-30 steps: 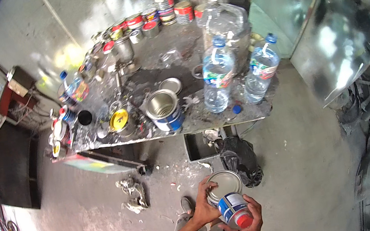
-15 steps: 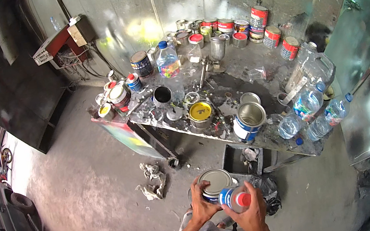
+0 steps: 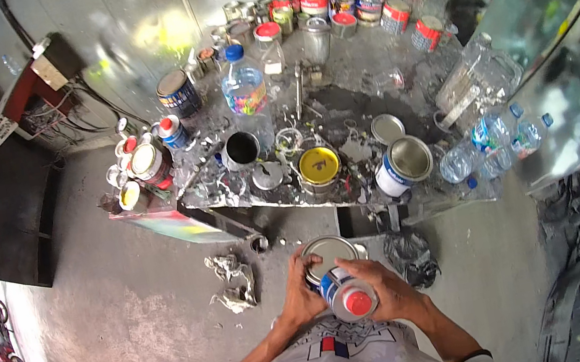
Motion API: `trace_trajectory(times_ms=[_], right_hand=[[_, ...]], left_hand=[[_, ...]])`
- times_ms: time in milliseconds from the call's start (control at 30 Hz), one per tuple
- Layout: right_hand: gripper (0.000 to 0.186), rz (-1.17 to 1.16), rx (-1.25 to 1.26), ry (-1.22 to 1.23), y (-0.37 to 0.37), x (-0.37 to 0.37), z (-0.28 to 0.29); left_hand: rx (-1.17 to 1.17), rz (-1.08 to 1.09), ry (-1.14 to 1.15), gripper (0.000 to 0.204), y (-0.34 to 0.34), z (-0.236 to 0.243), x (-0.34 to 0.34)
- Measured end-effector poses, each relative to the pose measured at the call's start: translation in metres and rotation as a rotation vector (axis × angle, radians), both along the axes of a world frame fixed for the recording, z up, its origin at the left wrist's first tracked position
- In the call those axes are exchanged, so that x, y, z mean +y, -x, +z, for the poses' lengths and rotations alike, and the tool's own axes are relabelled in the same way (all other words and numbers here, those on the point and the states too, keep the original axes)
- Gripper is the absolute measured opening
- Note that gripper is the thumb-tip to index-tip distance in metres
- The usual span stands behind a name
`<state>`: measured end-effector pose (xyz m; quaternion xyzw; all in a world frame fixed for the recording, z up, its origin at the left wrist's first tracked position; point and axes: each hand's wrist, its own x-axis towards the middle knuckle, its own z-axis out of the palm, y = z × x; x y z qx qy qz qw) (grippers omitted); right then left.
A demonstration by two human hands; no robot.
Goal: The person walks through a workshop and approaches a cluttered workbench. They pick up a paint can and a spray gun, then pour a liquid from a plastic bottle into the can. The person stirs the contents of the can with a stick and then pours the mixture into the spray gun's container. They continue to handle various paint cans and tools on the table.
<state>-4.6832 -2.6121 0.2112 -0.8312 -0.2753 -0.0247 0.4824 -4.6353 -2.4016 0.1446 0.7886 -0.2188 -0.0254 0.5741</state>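
Note:
Close to my body, my left hand (image 3: 301, 287) grips the side of a round paint can (image 3: 330, 251), with the thumb at the rim of its grey metal lid. A smaller blue and silver can (image 3: 338, 297) with a red screw cap (image 3: 358, 304) is held by my right hand (image 3: 389, 289). This smaller can is tilted, its cap toward me, and it overlaps the near side of the paint can. The fingers beneath both cans are partly hidden.
Ahead stands a paint-stained workbench (image 3: 364, 141) bearing a yellow-lidded can (image 3: 319, 166), an uncapped blue and white can (image 3: 403, 165), a large water bottle (image 3: 246, 92) and several paint cans. Crumpled paper (image 3: 234, 284) and a black plastic bag (image 3: 411, 259) lie on the floor.
The head view has shifted, so the bench sits differently in it. The smaller can has moved left across the paint can, and its red cap now faces me more directly.

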Motion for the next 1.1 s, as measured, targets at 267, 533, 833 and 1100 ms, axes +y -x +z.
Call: trace_trajectory(times_ms=[267, 533, 833, 1100], right_hand=[[0.110, -0.296, -0.212, -0.316, -0.018, 0.035, -0.008], [0.102, -0.742, -0.285, -0.057, 0.002, 0.016, 0.002], [0.105, -0.716, 0.004, 0.186, 0.026, -0.045, 0.003], [0.098, -0.610, 0.491, 0.171, 0.023, -0.070, -0.007]], left_hand=[[0.015, -0.051, 0.053, 0.081, -0.024, 0.024, 0.008], [-0.140, 0.246, 0.303, 0.076, -0.074, 0.059, -0.029], [-0.259, 0.321, 0.263, 0.078, -0.138, 0.121, -0.078], [-0.511, 0.165, 0.075, 0.076, -0.177, 0.125, -0.151]])
